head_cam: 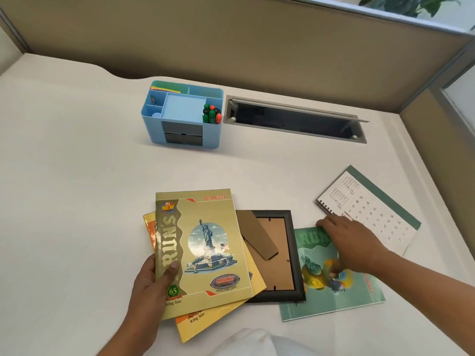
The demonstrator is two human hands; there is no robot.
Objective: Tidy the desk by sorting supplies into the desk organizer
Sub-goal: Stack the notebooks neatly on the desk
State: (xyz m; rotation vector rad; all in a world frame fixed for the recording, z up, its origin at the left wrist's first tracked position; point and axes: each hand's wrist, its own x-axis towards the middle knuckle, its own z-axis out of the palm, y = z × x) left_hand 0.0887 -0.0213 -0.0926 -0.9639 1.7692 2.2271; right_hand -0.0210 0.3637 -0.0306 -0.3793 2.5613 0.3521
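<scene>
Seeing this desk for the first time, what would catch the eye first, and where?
The gold statue-cover notebook near the front, gripped by the left hand, stands out. Right of it, the right hand rests on a green notebook tucked partly under a face-down picture frame. A blue organizer stands at the back.

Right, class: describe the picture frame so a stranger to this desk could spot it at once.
On the white desk, look near the front edge. The frame lies between the gold notebook and the green notebook. It alone has a black border and a brown back with a cardboard stand.
</scene>
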